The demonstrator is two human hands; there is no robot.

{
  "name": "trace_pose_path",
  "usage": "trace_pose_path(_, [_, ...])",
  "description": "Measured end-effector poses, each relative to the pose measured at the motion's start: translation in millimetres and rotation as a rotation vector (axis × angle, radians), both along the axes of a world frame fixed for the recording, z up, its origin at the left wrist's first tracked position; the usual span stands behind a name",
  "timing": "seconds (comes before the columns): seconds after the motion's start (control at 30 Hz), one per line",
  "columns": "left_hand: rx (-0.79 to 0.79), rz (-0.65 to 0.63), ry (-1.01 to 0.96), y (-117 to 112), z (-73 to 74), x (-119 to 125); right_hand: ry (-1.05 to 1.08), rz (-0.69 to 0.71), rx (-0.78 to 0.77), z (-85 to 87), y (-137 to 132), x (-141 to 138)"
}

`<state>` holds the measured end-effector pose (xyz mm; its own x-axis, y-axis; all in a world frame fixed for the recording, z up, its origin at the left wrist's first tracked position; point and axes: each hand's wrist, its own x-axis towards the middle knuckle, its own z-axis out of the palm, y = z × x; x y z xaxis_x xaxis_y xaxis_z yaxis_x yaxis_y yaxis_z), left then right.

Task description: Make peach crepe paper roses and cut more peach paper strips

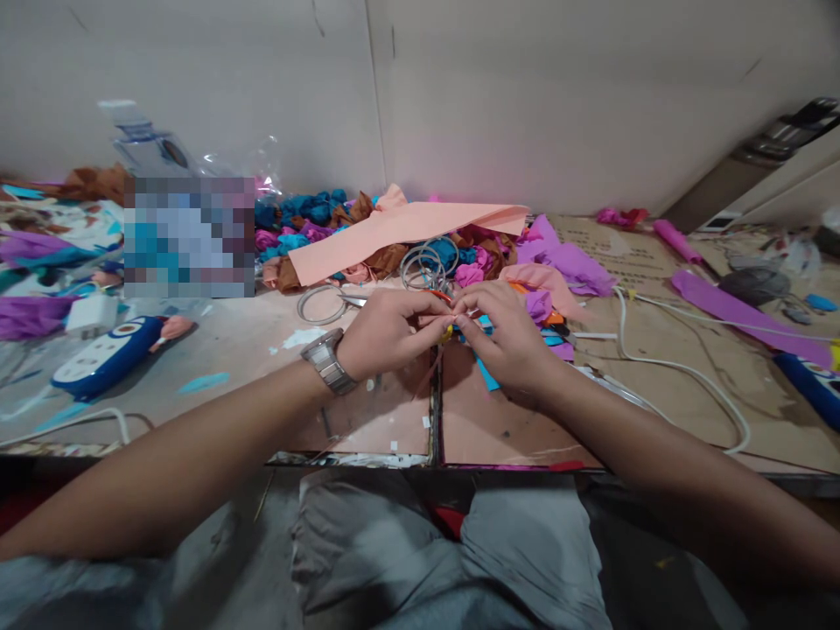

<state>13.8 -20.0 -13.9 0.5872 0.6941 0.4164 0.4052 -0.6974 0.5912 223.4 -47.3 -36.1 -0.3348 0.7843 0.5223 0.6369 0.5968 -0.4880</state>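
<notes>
Head view shows the left hand (387, 334) and the right hand (508, 343) meeting fingertip to fingertip, both pinching one small paper piece (447, 330) that sits between them. A thin strip (430, 372) hangs down from it, just below the left fingertips. Wire rings (423, 262) lie just beyond both hands, and a white cable (682, 372) runs well to the right of the right hand.

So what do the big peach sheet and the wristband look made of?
Peach sheet: likely matte paper, thin with crisp folded edges. Wristband: seemingly metal links, grey with a dull sheen.
</notes>
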Motion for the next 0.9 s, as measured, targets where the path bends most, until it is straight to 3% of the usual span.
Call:
trace_pose_path(0.13, [0.052,-0.007,-0.012,0.7,-1.6,0.8,0.019,0.013,0.022,1.3,0.9,0.9])
trace_pose_path(0.27, [0.215,-0.031,-0.002,1.6,-4.2,0.9,0.045,0.029,0.030,3.3,0.1,-0.1])
trace_pose_path(0.57, [0.439,-0.107,0.064,5.1,-8.8,-0.7,0.071,0.082,-0.048,8.1,-2.7,-1.9])
trace_pose_path(0.73, [0.406,-0.090,0.069,3.0,-6.4,0.6,0.061,0.079,-0.031,7.8,-1.9,-2.9])
trace_pose_path(0.9, [0.191,-0.051,0.043,3.0,-3.3,-0.1,0.019,0.039,-0.011,5.1,0.9,0.2])
